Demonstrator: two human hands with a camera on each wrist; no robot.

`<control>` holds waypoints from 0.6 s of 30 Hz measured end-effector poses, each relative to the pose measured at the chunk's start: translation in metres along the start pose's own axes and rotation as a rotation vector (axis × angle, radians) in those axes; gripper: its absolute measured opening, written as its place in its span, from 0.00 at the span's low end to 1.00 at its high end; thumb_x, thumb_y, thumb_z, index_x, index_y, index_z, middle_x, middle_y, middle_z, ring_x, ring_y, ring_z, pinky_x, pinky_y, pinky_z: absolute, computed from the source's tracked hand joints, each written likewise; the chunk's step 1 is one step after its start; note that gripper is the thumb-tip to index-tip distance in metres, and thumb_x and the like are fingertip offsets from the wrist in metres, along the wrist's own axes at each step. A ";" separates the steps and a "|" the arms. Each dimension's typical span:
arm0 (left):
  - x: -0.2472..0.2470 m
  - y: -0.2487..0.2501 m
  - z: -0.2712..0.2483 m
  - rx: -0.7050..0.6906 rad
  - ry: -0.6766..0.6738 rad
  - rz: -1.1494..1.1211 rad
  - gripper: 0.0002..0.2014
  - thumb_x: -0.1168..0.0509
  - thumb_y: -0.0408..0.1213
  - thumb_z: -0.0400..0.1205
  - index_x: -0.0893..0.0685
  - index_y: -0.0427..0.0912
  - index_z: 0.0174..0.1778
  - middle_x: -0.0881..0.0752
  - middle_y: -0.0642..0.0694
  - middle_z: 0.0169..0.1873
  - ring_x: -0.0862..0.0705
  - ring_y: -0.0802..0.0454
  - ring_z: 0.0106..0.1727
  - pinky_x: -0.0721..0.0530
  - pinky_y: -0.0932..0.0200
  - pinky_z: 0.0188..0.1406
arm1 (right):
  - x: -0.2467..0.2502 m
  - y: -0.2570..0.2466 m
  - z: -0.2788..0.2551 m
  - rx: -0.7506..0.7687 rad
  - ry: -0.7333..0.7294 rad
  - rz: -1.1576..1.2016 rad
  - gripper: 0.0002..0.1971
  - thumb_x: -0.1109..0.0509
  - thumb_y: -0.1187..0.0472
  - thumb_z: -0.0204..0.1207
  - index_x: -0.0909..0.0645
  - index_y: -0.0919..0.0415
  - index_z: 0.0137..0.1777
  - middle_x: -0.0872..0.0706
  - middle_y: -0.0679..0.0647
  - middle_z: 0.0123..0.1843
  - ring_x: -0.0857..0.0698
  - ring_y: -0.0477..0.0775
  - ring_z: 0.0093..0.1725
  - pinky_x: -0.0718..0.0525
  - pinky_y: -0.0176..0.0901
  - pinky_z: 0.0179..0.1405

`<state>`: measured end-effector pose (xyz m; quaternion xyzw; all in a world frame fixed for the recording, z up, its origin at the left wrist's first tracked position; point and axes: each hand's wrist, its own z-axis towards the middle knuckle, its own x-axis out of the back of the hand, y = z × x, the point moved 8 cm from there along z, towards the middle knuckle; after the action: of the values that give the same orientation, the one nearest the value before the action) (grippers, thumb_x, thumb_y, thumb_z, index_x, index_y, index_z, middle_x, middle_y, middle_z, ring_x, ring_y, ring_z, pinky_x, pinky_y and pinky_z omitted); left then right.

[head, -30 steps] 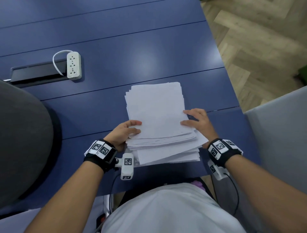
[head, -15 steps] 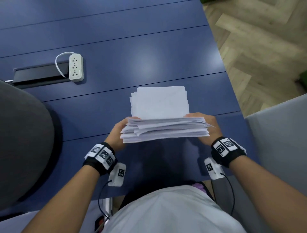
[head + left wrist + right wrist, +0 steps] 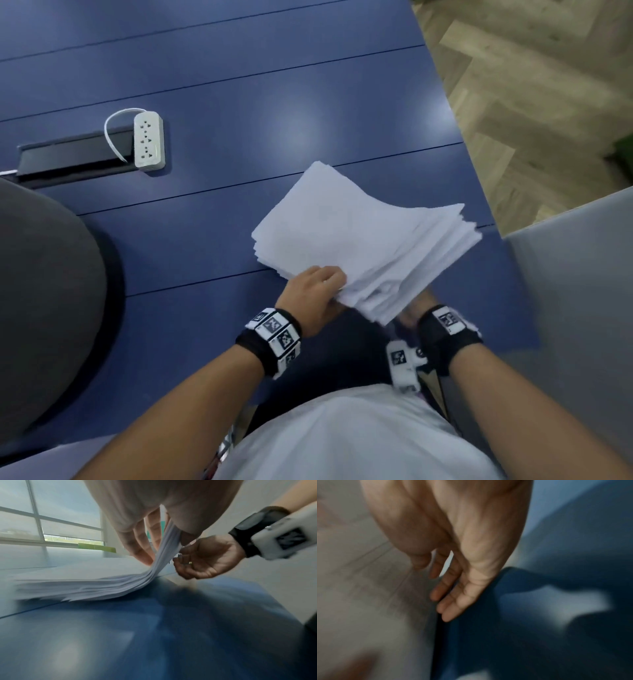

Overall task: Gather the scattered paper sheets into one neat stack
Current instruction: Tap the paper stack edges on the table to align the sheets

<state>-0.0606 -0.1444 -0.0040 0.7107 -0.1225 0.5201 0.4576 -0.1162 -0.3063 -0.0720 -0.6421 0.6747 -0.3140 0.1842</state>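
Observation:
The white paper stack (image 3: 359,236) lies turned at an angle near the right side of the blue table (image 3: 239,102), its edges uneven. My left hand (image 3: 318,291) pinches the stack's near corner. In the left wrist view that corner of the stack (image 3: 85,585) is bent upward between the thumb and fingers (image 3: 142,545), while the rest lies on the table. My right hand (image 3: 416,308) is mostly hidden under the stack's near edge. The left wrist view shows the right hand (image 3: 202,561) palm up, holding nothing. The right wrist view, blurred, shows the right hand's fingers (image 3: 453,588) relaxed.
A white power strip (image 3: 149,140) lies beside a black cable slot (image 3: 68,157) at the back left. A dark grey chair back (image 3: 41,291) stands at the left and a grey panel (image 3: 575,291) at the right. Wooden floor (image 3: 531,85) lies past the table's right edge.
The stack stood on edge between both hands; now it is turned and laid down at an angle. My right hand has let go and dropped beneath its near edge.

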 end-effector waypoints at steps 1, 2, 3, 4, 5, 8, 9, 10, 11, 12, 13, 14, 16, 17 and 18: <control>0.001 0.002 0.012 0.039 0.014 -0.008 0.13 0.38 0.46 0.77 0.18 0.38 0.46 0.13 0.41 0.42 0.16 0.36 0.37 0.18 0.49 0.32 | -0.014 0.000 -0.006 0.066 -0.074 0.036 0.18 0.42 0.71 0.88 0.26 0.65 0.77 0.21 0.64 0.77 0.21 0.63 0.72 0.18 0.41 0.67; 0.005 0.005 0.025 0.098 0.023 -0.013 0.14 0.39 0.47 0.76 0.18 0.39 0.46 0.13 0.41 0.39 0.15 0.35 0.36 0.18 0.49 0.32 | -0.029 0.003 -0.008 0.145 -0.112 0.116 0.19 0.39 0.74 0.86 0.24 0.62 0.74 0.16 0.61 0.72 0.21 0.67 0.73 0.18 0.53 0.70; 0.008 0.008 0.039 0.143 0.034 -0.002 0.15 0.40 0.49 0.76 0.18 0.40 0.48 0.13 0.41 0.39 0.14 0.34 0.38 0.18 0.48 0.34 | -0.036 0.003 -0.015 0.211 -0.141 0.292 0.22 0.36 0.78 0.82 0.25 0.59 0.72 0.13 0.57 0.68 0.19 0.66 0.72 0.17 0.59 0.69; 0.012 0.013 0.053 0.189 0.022 0.016 0.15 0.40 0.49 0.77 0.18 0.42 0.49 0.12 0.40 0.40 0.14 0.34 0.41 0.18 0.47 0.37 | -0.037 -0.003 -0.021 0.270 -0.144 0.377 0.28 0.33 0.82 0.79 0.28 0.58 0.74 0.13 0.54 0.67 0.17 0.61 0.70 0.15 0.58 0.67; 0.011 0.017 0.066 0.221 0.010 0.027 0.14 0.39 0.48 0.78 0.19 0.42 0.49 0.12 0.39 0.42 0.14 0.33 0.44 0.19 0.48 0.39 | -0.034 -0.007 -0.022 0.332 -0.114 0.388 0.36 0.29 0.83 0.75 0.33 0.57 0.78 0.14 0.53 0.69 0.15 0.56 0.70 0.14 0.53 0.66; 0.000 0.033 0.097 0.317 -0.034 -0.016 0.09 0.36 0.45 0.80 0.21 0.42 0.48 0.13 0.37 0.44 0.16 0.32 0.47 0.23 0.49 0.43 | -0.014 -0.021 -0.014 0.369 0.038 0.312 0.36 0.25 0.80 0.74 0.35 0.62 0.78 0.14 0.52 0.64 0.12 0.48 0.61 0.11 0.41 0.57; -0.006 0.037 0.105 0.338 -0.050 -0.053 0.10 0.36 0.46 0.81 0.21 0.42 0.47 0.13 0.38 0.45 0.16 0.34 0.49 0.20 0.49 0.45 | -0.007 -0.020 -0.005 0.346 0.119 0.268 0.27 0.28 0.76 0.79 0.31 0.61 0.74 0.15 0.48 0.59 0.13 0.46 0.56 0.13 0.35 0.52; -0.011 0.039 0.111 0.369 -0.090 -0.116 0.12 0.35 0.48 0.81 0.19 0.42 0.50 0.12 0.40 0.48 0.15 0.36 0.52 0.17 0.48 0.51 | 0.002 -0.017 0.006 0.303 0.217 0.193 0.18 0.31 0.72 0.83 0.27 0.58 0.69 0.17 0.45 0.55 0.15 0.47 0.53 0.17 0.30 0.48; -0.018 0.040 0.115 0.392 -0.137 -0.188 0.17 0.34 0.52 0.81 0.17 0.43 0.57 0.11 0.41 0.54 0.15 0.39 0.57 0.17 0.48 0.58 | 0.012 -0.008 0.017 0.227 0.292 0.200 0.11 0.34 0.68 0.86 0.24 0.53 0.62 0.18 0.45 0.52 0.17 0.51 0.54 0.18 0.29 0.45; -0.025 0.040 0.118 0.407 -0.201 -0.268 0.22 0.33 0.55 0.81 0.17 0.45 0.66 0.12 0.42 0.59 0.16 0.42 0.63 0.19 0.48 0.65 | 0.020 0.001 0.026 0.148 0.337 0.292 0.08 0.36 0.65 0.87 0.22 0.50 0.55 0.17 0.46 0.50 0.18 0.55 0.56 0.17 0.34 0.42; -0.026 0.037 0.121 0.413 -0.236 -0.328 0.25 0.34 0.57 0.82 0.18 0.45 0.71 0.12 0.43 0.61 0.17 0.44 0.66 0.21 0.49 0.70 | 0.025 0.009 0.034 0.085 0.341 0.412 0.07 0.35 0.63 0.87 0.21 0.49 0.51 0.15 0.48 0.48 0.16 0.58 0.55 0.15 0.41 0.41; -0.022 0.031 0.123 0.408 -0.232 -0.355 0.24 0.35 0.56 0.83 0.18 0.45 0.71 0.11 0.44 0.60 0.17 0.45 0.66 0.22 0.50 0.71 | 0.027 0.014 0.040 0.042 0.322 0.522 0.05 0.32 0.64 0.85 0.17 0.52 0.50 0.12 0.52 0.47 0.13 0.60 0.52 0.13 0.47 0.42; 0.002 0.002 0.124 0.433 -0.061 -0.318 0.20 0.37 0.54 0.84 0.14 0.45 0.64 0.10 0.46 0.56 0.15 0.45 0.63 0.22 0.50 0.69 | 0.029 0.005 0.040 0.042 0.246 0.659 0.10 0.26 0.72 0.79 0.14 0.62 0.58 0.07 0.58 0.52 0.08 0.61 0.51 0.09 0.53 0.49; 0.016 -0.020 0.121 0.489 0.045 -0.279 0.20 0.37 0.52 0.83 0.14 0.44 0.64 0.11 0.45 0.58 0.16 0.43 0.64 0.23 0.50 0.69 | 0.033 0.001 0.041 0.044 0.224 0.677 0.15 0.27 0.76 0.78 0.15 0.65 0.63 0.08 0.61 0.57 0.08 0.62 0.55 0.09 0.57 0.55; 0.027 -0.045 0.114 0.576 0.107 -0.218 0.22 0.36 0.51 0.82 0.17 0.44 0.68 0.13 0.44 0.63 0.19 0.41 0.68 0.24 0.48 0.71 | 0.038 -0.004 0.040 0.053 0.214 0.655 0.17 0.28 0.78 0.77 0.17 0.68 0.66 0.09 0.64 0.61 0.10 0.65 0.59 0.11 0.61 0.60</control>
<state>0.0515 -0.2006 -0.0091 0.7918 0.1310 0.5177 0.2964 -0.0911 -0.3513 -0.0930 -0.3501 0.8519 -0.3212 0.2202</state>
